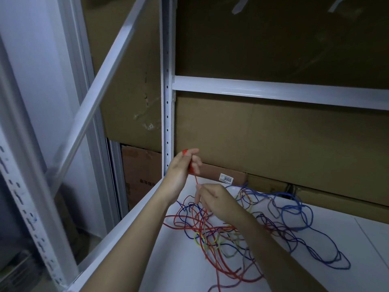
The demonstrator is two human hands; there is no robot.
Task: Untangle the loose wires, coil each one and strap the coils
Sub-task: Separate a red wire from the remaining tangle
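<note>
White shelf (328, 268) under stacked boxes (273, 140) bears the wire tangle (242, 232), while the left hand (185, 165) grips turns of red wire (191, 170) and the right hand (212, 200) pinches its strand; I'd keep each turn snug, feeding slack slowly.

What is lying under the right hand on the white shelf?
Under the right hand a tangle of wires, red, blue and yellow, lies on the white shelf. The forearm covers part of the tangle, so that part cannot be seen.
</note>
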